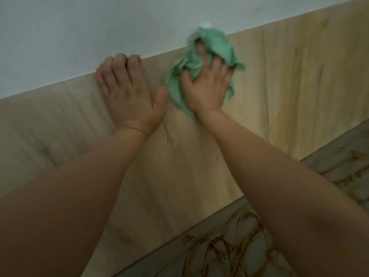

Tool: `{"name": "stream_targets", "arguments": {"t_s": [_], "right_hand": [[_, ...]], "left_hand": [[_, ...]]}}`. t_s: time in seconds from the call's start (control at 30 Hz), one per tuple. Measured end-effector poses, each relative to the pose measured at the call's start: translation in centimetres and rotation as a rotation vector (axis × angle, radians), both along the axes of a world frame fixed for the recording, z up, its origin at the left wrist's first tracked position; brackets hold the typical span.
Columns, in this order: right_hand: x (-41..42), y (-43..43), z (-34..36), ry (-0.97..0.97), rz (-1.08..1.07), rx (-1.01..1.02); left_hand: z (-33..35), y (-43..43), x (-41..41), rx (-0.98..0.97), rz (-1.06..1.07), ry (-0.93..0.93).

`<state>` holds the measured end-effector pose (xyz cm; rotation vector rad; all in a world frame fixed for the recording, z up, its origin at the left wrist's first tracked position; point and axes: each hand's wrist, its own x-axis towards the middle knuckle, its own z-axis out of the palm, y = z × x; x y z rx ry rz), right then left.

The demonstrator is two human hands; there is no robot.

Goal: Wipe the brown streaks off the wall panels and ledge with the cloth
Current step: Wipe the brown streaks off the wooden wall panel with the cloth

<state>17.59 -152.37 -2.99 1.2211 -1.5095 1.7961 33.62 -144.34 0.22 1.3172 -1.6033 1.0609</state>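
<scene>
A crumpled green cloth (pixel 219 48) lies against the light wood wall panel (pixel 199 156) just under its top edge. My right hand (pixel 207 86) presses the cloth to the panel, fingers curled into its folds. My left hand (pixel 127 92) lies flat on the panel to the left, fingertips bent over the panel's top edge. Brown streaks (pixel 219 248) cover the pale ledge (pixel 339 170) below the panels. Faint yellowish-brown streaks (pixel 311 56) run down the panel on the right. A thin dark mark (pixel 166 132) shows near my left wrist.
A white wall (pixel 99 27) rises above the panels, with a small white piece (pixel 206 24) just above the cloth. A vertical seam (pixel 266 96) divides the panels to the right of my right hand.
</scene>
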Motion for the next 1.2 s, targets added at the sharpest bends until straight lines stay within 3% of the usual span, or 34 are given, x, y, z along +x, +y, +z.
{"name": "stream_targets", "arguments": {"t_s": [0.23,0.33,0.43,0.57,0.73,0.83,0.9,1.0,1.1,1.2], "right_hand": [[-11.3,-2.8,-1.5,-0.636,-0.019,0.226],[-8.2,-2.2,-5.3,-0.669,0.017,0.282],[-1.3,0.8,-10.2,-0.664,0.124,0.203],[4.2,6.5,-16.1,-0.648,0.46,0.424],[1.0,14.0,-13.5,-1.009,0.994,0.521],[-1.5,17.8,-10.6,-1.185,1.435,0.583],[-2.6,19.7,-9.3,-1.173,1.662,0.628],[-3.3,21.5,-8.7,-1.144,1.789,0.734],[-2.6,23.0,-8.7,-1.091,1.729,0.811],[-2.4,24.1,-9.2,-1.052,1.574,0.895]], "left_hand": [[0.0,-0.1,-0.3,0.037,0.038,-0.02],[0.1,0.2,-0.4,0.08,0.06,-0.016],[0.4,0.7,-0.4,0.142,0.051,-0.024],[0.9,1.8,-0.1,0.243,0.015,-0.013],[2.7,4.7,1.4,0.479,-0.113,-0.005],[3.6,7.6,1.1,0.696,-0.22,0.165],[2.1,10.2,0.1,0.796,-0.274,0.24],[-2.9,13.3,-1.4,0.944,-0.477,0.38],[-6.5,16.2,-3.1,1.22,-0.767,0.519],[-8.4,17.2,-4.2,1.319,-0.753,0.509]]}}
